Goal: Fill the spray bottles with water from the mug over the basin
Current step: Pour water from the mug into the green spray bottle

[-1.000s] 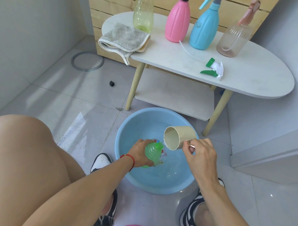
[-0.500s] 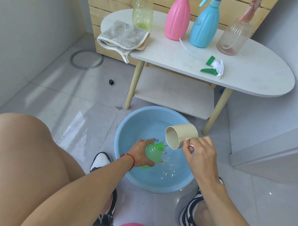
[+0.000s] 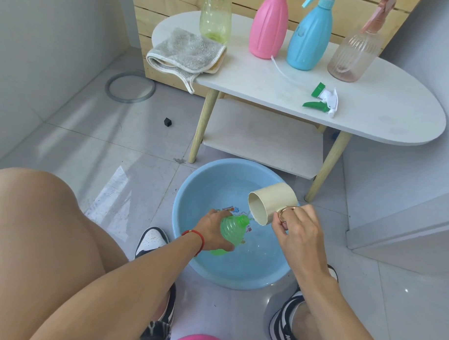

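Observation:
My left hand point(image 3: 213, 233) grips a green bottle point(image 3: 232, 230) with no spray head, held tilted over the blue basin point(image 3: 192, 194). My right hand point(image 3: 296, 229) holds a cream mug point(image 3: 270, 200) by its handle. The mug is tipped on its side with its lip just above the bottle's open neck, and a thin stream of water runs into it. Water lies in the basin. On the white table point(image 3: 386, 109) stand a pink bottle point(image 3: 269, 26), a blue bottle point(image 3: 310, 38), a clear pinkish bottle point(image 3: 352, 57) and a yellowish bottle point(image 3: 215, 15).
A green-and-white spray head point(image 3: 322, 99) with its tube lies on the table. A grey cloth point(image 3: 184, 56) hangs over the table's left end. A lower shelf point(image 3: 262, 138) sits behind the basin. A ring point(image 3: 131, 86) and a small black cube point(image 3: 168, 122) lie on the floor tiles.
The mug has tipped a little further and its lip has come closer to the bottle's neck. The green bottle stays in my left hand over the basin.

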### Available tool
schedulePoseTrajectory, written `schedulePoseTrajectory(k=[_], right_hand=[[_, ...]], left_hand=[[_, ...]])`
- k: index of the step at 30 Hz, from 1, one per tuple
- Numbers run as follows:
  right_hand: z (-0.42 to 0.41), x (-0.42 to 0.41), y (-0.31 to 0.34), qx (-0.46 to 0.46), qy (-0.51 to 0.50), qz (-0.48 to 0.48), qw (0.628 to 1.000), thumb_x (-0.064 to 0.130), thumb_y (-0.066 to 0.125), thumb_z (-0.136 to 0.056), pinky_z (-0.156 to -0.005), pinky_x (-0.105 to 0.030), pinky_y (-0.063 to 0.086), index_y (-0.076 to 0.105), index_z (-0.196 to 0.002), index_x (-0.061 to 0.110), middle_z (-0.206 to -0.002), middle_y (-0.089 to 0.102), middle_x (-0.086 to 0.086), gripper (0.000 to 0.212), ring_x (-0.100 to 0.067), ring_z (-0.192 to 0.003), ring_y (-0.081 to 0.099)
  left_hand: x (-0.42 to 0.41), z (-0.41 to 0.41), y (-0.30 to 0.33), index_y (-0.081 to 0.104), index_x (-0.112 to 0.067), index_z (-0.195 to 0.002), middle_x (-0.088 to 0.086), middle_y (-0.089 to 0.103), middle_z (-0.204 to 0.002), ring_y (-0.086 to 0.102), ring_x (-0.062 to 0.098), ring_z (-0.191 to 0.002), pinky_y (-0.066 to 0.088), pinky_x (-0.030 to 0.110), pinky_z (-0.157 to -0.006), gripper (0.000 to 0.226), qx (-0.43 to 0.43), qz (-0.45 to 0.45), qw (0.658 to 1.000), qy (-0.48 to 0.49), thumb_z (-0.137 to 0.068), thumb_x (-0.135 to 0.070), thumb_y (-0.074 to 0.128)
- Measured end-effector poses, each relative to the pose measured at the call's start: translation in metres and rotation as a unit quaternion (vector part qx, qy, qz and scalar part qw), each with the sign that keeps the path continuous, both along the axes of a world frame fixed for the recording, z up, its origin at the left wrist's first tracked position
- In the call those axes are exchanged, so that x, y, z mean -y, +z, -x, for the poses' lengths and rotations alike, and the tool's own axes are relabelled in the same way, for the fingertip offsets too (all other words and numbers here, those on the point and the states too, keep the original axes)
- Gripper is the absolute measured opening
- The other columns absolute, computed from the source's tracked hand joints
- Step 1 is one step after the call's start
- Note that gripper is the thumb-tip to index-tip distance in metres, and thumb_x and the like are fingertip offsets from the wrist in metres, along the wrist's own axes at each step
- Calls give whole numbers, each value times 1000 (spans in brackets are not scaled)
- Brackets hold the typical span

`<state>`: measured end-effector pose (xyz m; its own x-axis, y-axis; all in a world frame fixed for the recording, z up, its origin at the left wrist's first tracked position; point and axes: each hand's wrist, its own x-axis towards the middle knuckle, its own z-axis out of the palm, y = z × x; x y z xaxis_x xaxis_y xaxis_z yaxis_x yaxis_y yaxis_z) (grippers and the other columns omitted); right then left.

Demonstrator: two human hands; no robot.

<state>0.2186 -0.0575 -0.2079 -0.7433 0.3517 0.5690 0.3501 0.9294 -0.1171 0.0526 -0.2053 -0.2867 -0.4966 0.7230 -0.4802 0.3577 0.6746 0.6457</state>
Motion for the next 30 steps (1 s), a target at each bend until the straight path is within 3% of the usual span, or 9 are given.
schedulePoseTrajectory(k=[5, 23, 25, 27, 30], right_hand=[[1, -1, -5, 2, 8, -17, 1000, 11, 61, -99, -61, -45, 52, 57, -71, 9, -67, 52, -3, 28, -28, -71, 50], [4, 1, -2, -18, 32, -82, 996, 13, 64, -98, -60, -41, 51, 57, -67, 10, -65, 52, -3, 32, -29, -68, 54], [6, -1, -6, -17, 13, -44, 999, 13, 67, -96, -60, -37, 51, 59, -67, 10, -66, 54, -2, 30, -27, -70, 54], [7, -6, -17, 3, -53, 56, 997, 17, 71, -95, -60, -36, 50, 64, -70, 10, -67, 60, 0, 27, -26, -75, 55], [9, -14, -43, 78, -141, 238, 958, 28, 64, -100, -59, -36, 42, 68, -78, 4, -68, 63, -9, 33, -35, -83, 56]], left_hand=[[-1, 0, 1, 41, -29, -149, 2, 42, -136, 50, 24, -124, 49, 32, -98, 97, -5, 6, 1000, -1, -66, -36, 90], [-4, -1, -6, 41, -30, -147, 0, 43, -133, 50, 23, -122, 51, 35, -95, 95, 15, 3, 1000, 24, -65, -36, 90], [-5, -1, -7, 42, -30, -147, 0, 43, -132, 50, 23, -121, 52, 35, -95, 95, 19, 1, 999, 30, -65, -34, 90], [-5, -1, -8, 43, -30, -146, 0, 43, -131, 50, 23, -120, 51, 34, -96, 95, 20, -2, 999, 39, -65, -33, 91], [-2, -1, -10, 43, -29, -145, 0, 43, -128, 51, 22, -115, 50, 32, -93, 95, 14, -6, 999, 52, -63, -31, 92]])
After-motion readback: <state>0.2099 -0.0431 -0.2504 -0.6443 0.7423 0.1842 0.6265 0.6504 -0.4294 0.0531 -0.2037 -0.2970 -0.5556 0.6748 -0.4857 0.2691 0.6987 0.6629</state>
